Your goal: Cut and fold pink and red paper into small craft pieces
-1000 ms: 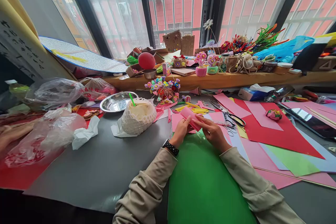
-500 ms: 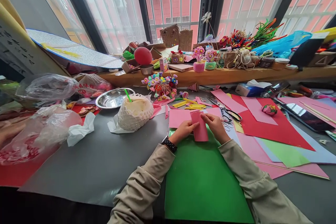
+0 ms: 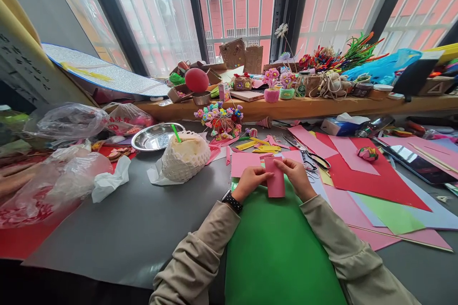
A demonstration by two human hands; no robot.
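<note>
Item: pink paper piece [image 3: 275,183], oblong, smooth, matte. Held over the near end of a pink sheet [image 3: 243,164] and the far end of a green sheet [image 3: 282,252]. Long axis nearly 12 to 6 o'clock, tipped slightly towards 11 and 5; one short end faces the wearer, the other the windows [image 3: 236,9]. Directions below are taken from this piece.

Left hand [image 3: 251,182], at 9 o'clock: nearly closed, thumb and curled fingers pinching the piece's left edge. Black dotted watch strap [image 3: 234,202] at the wrist.

Right hand [image 3: 296,178], at 2 to 3 o'clock: thumb and fingers pinched on the upper right corner.

Obscured: fingertips behind the piece; part of its upper face, under the fingers. Single or folded layer: cannot be told. Another person's arm [image 3: 17,181], far off at 9 o'clock, is cut by the picture edge.

Surroundings: black-handled scissors [image 3: 319,160], metal-bladed, 2 o'clock; yellow strips [image 3: 266,148], flat, 12 o'clock; white foam netting [image 3: 186,164], open mesh round a pale rounded object, 9 to 10 o'clock; steel dish [image 3: 143,143], shiny, round-rimmed, 10 o'clock.
</note>
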